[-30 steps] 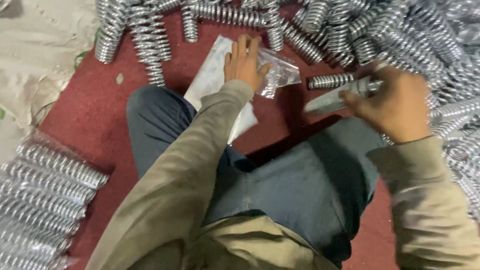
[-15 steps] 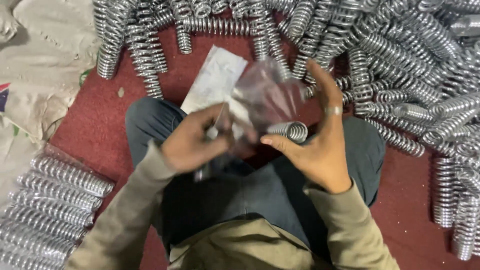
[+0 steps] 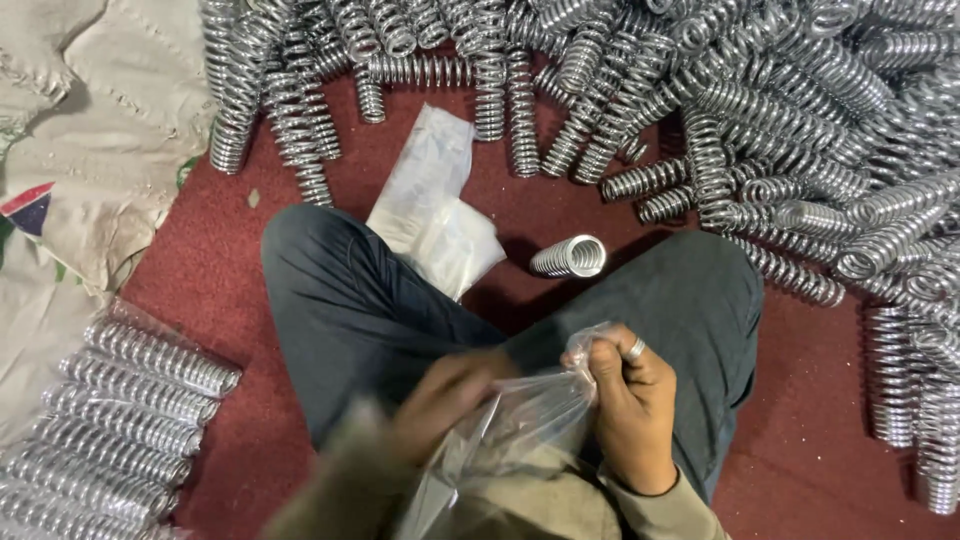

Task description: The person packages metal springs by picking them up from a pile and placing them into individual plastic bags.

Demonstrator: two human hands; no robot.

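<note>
Head view, straight down over the lap: the right hand [image 3: 632, 415] is clenched on the bunched mouth of a thin, clear, crinkled plastic bag [image 3: 520, 420], a ring showing on one finger. The bag hangs slack and glossy between both hands, just above the dark trouser legs [image 3: 370, 310]. The left hand [image 3: 445, 395] is a blur against the bag's left side; fingers curl toward the film, but whether it really grips cannot be told. Just past the knees, one short shiny metal coil spring [image 3: 570, 257] lies on its side on the dark red floor [image 3: 215, 265], apart from the bag. Beside it, a flat stack of clear plastic bags [image 3: 432, 205] leans against the left leg. Beyond, a great heap of long chrome coil springs [image 3: 760, 110] fills the top and right. Lower left, a packed row of springs in clear wrap [image 3: 110, 410] sits beside beige woven sacking [image 3: 90, 120].
</note>
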